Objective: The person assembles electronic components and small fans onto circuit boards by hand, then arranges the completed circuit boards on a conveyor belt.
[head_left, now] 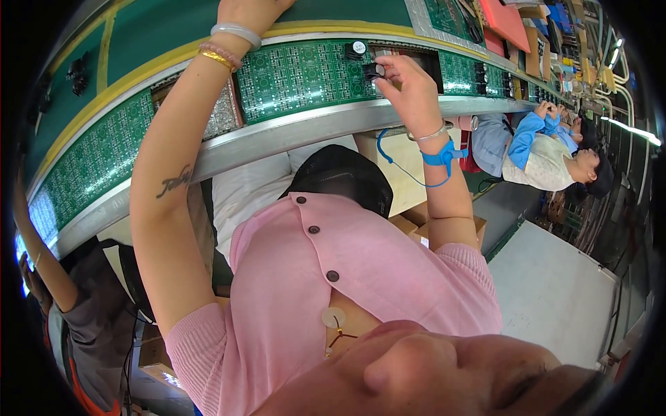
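A small black component (374, 70) is pinched by the right hand (411, 89) over the green circuit board (298, 78). The left hand (251, 10) is mostly cut off; its grip cannot be told.

Two raised hands, three bracelets (229, 43), one blue wrist strap (444, 156).

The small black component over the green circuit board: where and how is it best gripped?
Probably by its side faces, from above, as the right hand pinches the small black component now; that keeps its underside free over the green circuit board.
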`<move>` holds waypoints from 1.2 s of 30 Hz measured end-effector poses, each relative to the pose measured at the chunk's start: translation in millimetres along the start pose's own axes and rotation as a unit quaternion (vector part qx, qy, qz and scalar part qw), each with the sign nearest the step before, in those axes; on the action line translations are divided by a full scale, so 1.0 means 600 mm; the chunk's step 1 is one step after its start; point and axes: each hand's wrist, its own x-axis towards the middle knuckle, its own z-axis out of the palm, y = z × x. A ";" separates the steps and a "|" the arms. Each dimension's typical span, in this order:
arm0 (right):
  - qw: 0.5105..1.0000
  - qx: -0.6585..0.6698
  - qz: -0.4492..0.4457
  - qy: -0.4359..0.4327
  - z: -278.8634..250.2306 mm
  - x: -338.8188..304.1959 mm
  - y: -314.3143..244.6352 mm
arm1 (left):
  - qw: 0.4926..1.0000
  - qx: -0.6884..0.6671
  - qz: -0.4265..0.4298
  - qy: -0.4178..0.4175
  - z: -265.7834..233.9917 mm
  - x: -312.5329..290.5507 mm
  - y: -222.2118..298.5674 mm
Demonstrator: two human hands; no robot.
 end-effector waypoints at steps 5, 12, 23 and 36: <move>0.999 -0.035 -0.030 0.007 0.016 0.005 -0.003 | 0.908 -0.412 -0.014 -0.072 -0.022 -0.022 -0.012; 0.991 -0.116 -0.068 0.014 0.028 0.012 -0.003 | 0.426 -0.872 0.057 -0.234 -0.021 -0.077 -0.008; 0.986 -0.161 -0.039 0.017 0.041 0.007 -0.006 | 0.521 -0.800 -0.108 -0.278 -0.029 -0.097 -0.014; 0.981 0.172 -0.055 0.071 0.028 0.010 -0.110 | 0.693 -0.660 0.019 -0.289 -0.015 -0.116 0.010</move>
